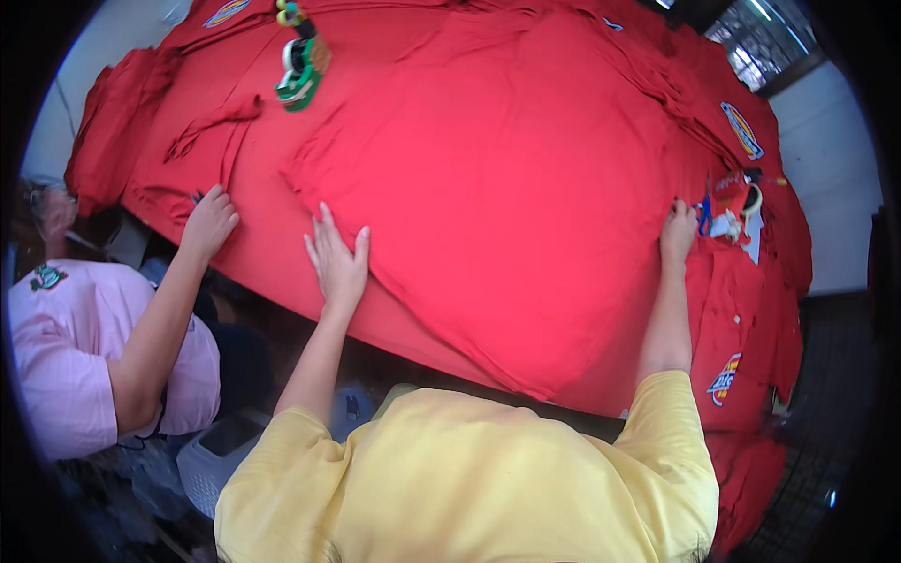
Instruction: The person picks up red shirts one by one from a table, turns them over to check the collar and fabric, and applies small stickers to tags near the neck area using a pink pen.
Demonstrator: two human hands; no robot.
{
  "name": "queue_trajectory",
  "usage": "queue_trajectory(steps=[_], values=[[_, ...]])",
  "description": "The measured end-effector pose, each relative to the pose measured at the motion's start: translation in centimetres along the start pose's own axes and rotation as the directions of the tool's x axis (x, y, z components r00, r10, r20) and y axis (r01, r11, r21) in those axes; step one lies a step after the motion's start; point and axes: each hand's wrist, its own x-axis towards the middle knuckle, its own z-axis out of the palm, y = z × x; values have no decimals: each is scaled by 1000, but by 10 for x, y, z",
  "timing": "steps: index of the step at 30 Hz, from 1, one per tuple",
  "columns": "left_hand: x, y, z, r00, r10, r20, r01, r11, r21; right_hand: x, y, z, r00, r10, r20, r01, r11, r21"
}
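A large red knit garment lies spread over the red-covered table in front of me, its lower edge slanting toward the table's near side. My left hand rests on the garment's left edge with its fingers spread. At the garment's right edge, my right hand has its fingers curled and closed on the cloth. Just beyond that hand are blue-handled scissors, a crumpled white scrap and a roll of tape.
A green tape dispenser stands at the far left of the table. More red garments with patches line the right side. On my left sits a co-worker in a pink shirt, a hand on red cloth. A grey plastic stool stands between us.
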Motion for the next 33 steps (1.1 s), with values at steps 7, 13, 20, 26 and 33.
queue_trajectory(steps=[7,13,20,26,33], values=[[-8,-6,-5,999,-27,-20,27,1000,13,-2,-40,-49,958,286,36,-278,950,-140],[-2,-2,0,995,14,102,-39,970,241,-80,-139,-54,927,3,376,-19,999,38],[4,-17,0,991,96,91,-103,992,77,-66,-93,-53,979,-5,202,-102,851,516],[-26,21,-30,849,495,-187,-494,868,56,-215,-61,-145,531,221,818,-810,-149,567],[-107,147,-1,187,927,327,-833,326,-447,-253,-158,-201,584,-83,807,-725,-500,474]])
